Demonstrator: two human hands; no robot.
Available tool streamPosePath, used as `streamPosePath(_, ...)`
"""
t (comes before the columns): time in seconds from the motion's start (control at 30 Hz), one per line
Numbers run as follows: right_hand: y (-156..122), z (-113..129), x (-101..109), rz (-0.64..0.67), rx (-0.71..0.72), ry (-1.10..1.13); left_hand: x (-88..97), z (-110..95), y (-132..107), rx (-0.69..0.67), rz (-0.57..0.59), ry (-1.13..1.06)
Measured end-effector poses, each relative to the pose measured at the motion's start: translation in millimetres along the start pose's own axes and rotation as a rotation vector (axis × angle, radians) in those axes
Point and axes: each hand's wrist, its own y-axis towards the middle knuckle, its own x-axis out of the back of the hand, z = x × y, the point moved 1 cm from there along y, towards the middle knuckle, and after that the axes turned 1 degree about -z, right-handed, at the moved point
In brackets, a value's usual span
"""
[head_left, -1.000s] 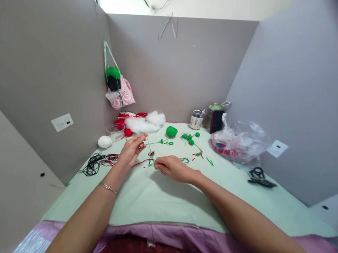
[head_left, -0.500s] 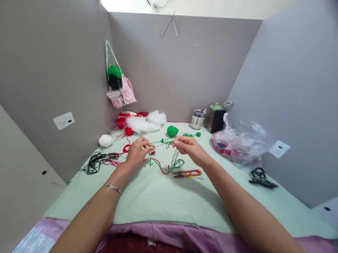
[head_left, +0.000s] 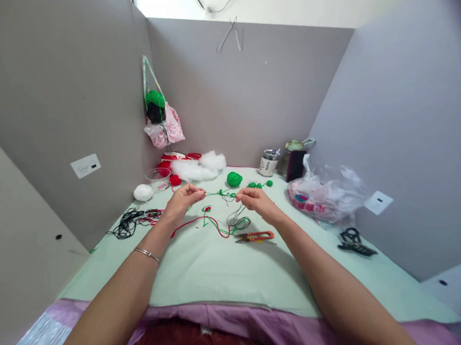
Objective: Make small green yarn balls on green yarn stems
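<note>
Over the middle of the pale green tabletop (head_left: 206, 270), the left hand (head_left: 183, 202) slants in from the lower left with a bracelet (head_left: 146, 253) at its wrist, thumb and forefinger pinched on what looks like a fine strand (head_left: 212, 193), its colour hard to make out. Facing it, the right hand (head_left: 259, 203) angles in from the lower right, its thumb and forefinger closed together beside loops of dark thread (head_left: 240, 223); whether they grip that thread is too small to tell.

On the surface, left to right, lie tangled black yarn (head_left: 126, 223), a white ball (head_left: 143, 192), a clear tub (head_left: 159, 184), fluffy white stuffing (head_left: 192, 170), a small red-and-green piece (head_left: 206, 209) nearer the hands, a green yarn ball (head_left: 234, 179), orange-handled snips (head_left: 257, 236) just below the dark thread, a tin (head_left: 268, 164), a plastic bag (head_left: 324, 194) and a black claw clip (head_left: 356, 242).

Grey partitions (head_left: 267, 90) enclose the table on three sides. A pink bag (head_left: 173, 125) hangs in the left corner, bent wire (head_left: 225, 36) from the back panel's top, and a white plate (head_left: 379, 203) sits on the right panel.
</note>
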Motion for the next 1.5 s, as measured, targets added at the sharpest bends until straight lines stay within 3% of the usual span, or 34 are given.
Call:
streamPosePath(0.33,1,3,7,-0.107,0.027,0.012,10.6,-2,6,-0.112,-0.234,0.050)
streamPosePath(0.47,2,1,6,-0.113,0.039,0.004,15.0,0,9,-0.142,-0.277,0.026)
streamPosePath(0.57,5,-5,9,-0.165,0.023,-0.053,11.4,1,8,-0.179,-0.280,0.080)
streamPosePath(0.63,8,-12,16,-0.279,0.030,-0.163,3.7,2,4,-0.228,-0.254,0.156)
streamPosePath(0.77,11,-20,30,-0.514,0.072,-0.324,-22.8,1,-13,-0.357,-0.089,0.327)
streamPosePath(0.83,10,-19,24,-0.472,0.049,-0.168,-37.2,0,-23,-0.392,0.010,0.400)
streamPosePath(0.97,0,-8,-16,-0.175,-0.029,0.245,-54.2,-1,-36,-0.454,0.083,0.438)
streamPosePath(1.07,-7,-3,-44,0.044,-0.119,0.319,-51.8,-2,-35,-0.464,-0.003,0.423)
streamPosePath(1.13,-9,-2,-51,0.109,-0.139,0.322,-45.4,-2,-31,-0.438,-0.089,0.423)
streamPosePath(1.2,-8,-3,-49,0.089,-0.100,0.295,-39.2,1,-25,-0.387,-0.102,0.429)
streamPosePath(1.37,-5,-1,-39,-0.036,-0.005,0.183,-34.8,19,-14,-0.162,0.138,0.327)
streamPosePath(1.5,-3,-2,-37,-0.138,0.014,0.112,-37.2,25,-12,-0.015,0.260,0.177)
